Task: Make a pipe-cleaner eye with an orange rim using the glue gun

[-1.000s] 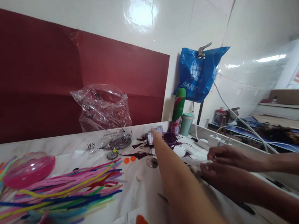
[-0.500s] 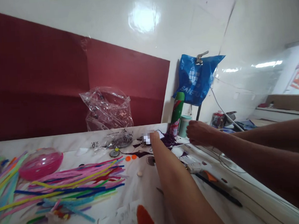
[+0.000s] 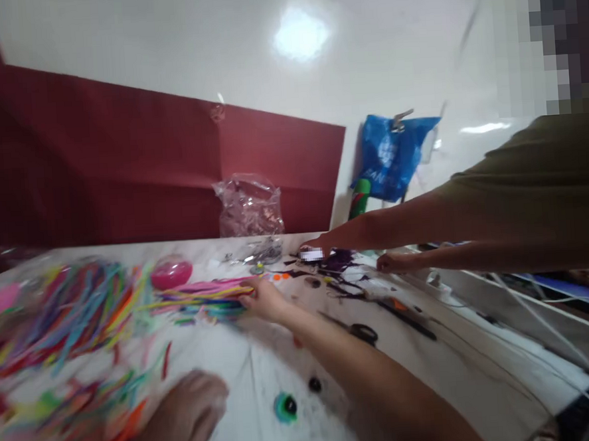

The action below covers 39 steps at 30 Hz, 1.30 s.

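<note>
My right hand reaches across the table, its fingers bent round the right ends of a bundle of colored pipe cleaners. Low on the left, my left hand is smeared by motion above the white tabletop, beside scattered pipe cleaner pieces; its grip does not show. A bigger heap of pipe cleaners lies at the left, next to a pink-bottomed clear dome. Below my right forearm are a teal ring-like thing with a black center and a small black ball.
A co-worker's arms come in from the right, one hand near a blurred-out white item. Black-handled scissors lie beside my forearm. Behind stand a crumpled clear bag, a green can and a hanging blue bag.
My right hand has left the white item and moved left to the pipe cleaners. My left hand has come into view. A co-worker's hand has reached toward the white item. The view has shifted left.
</note>
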{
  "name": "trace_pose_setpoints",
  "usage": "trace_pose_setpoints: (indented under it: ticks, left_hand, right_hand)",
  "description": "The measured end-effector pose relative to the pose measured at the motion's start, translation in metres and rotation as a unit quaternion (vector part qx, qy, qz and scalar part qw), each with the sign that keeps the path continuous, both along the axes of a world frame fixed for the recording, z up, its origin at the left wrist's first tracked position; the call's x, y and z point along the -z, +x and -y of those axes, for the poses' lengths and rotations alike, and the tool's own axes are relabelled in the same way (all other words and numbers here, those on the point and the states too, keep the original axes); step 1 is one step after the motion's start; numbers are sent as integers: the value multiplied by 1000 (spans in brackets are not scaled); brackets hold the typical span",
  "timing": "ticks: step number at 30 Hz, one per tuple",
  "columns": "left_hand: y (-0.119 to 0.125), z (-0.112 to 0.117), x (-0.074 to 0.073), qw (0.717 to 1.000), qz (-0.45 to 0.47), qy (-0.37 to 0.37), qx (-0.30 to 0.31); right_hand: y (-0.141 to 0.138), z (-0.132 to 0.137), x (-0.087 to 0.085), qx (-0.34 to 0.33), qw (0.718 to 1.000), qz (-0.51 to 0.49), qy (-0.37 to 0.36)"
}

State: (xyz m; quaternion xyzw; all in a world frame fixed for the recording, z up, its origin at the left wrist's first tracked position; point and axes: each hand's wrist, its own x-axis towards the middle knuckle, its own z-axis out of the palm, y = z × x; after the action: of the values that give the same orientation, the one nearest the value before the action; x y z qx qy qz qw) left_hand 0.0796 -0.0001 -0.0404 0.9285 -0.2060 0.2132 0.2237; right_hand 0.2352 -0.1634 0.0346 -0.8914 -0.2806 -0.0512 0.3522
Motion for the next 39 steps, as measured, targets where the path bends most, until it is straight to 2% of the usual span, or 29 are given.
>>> trace_pose_setpoints:
  ticks: [2, 4, 6, 8, 10, 12, 16, 18, 20, 21, 23, 26, 28, 30, 34, 36, 39]
  left_hand:
    - [0, -4, -20, 993, -33, -74, -87]
    - [-1, -15, -43, 973, -32, -129, -187]
    - [-2, -25, -61, 969, -71, -109, -210]
    - [-4, -30, -68, 972, -116, -78, -190]
    - [-4, -28, -63, 974, -152, -45, -163]
    - [-1, -22, -50, 974, -177, -15, -143]
    - [8, -17, -28, 968, -215, 16, -126]
    - [12, -20, -28, 964, -236, 15, -124]
    - [14, -24, -33, 956, -265, 5, -124]
    - [15, -24, -36, 950, -284, -11, -129]
    - [15, -21, -43, 927, -332, -96, -144]
    - [11, -6, -49, 899, -364, -210, -126]
    - [7, 7, -49, 896, -366, -228, -107]
    - [3, 17, -46, 892, -368, -238, -111]
    - [0, 27, -35, 895, -344, -261, -115]
    - [-1, 31, -32, 868, -366, -324, -89]
    - [-3, 39, -34, 824, -358, -436, -56]
  right_hand:
    - [-42, 8, 5, -64, 998, 22, 20]
    - [-69, 23, 10, -103, 993, 32, 41]
    - [-82, 38, 19, -131, 990, 25, 47]
    - [-84, 49, 29, -150, 988, 6, 40]
    - [-78, 55, 37, -158, 987, -14, 35]
    - [-70, 59, 41, -158, 986, -25, 39]
    - [-50, 74, 34, -135, 987, -45, 71]
    - [-43, 85, 28, -118, 987, -66, 87]
    - [-40, 97, 22, -124, 986, -83, 73]
    - [-40, 102, 19, -139, 985, -85, 52]
    - [-44, 109, 13, -182, 980, -81, -8]
    - [-59, 110, 8, -241, 961, -57, -121]
    - [-71, 107, 11, -268, 943, -25, -193]
    - [-82, 102, 17, -287, 930, 6, -229]
    - [-91, 93, 33, -309, 931, 14, -195]
    - [-90, 90, 36, -296, 945, 3, -141]
    - [-87, 80, 36, -221, 972, -72, -15]
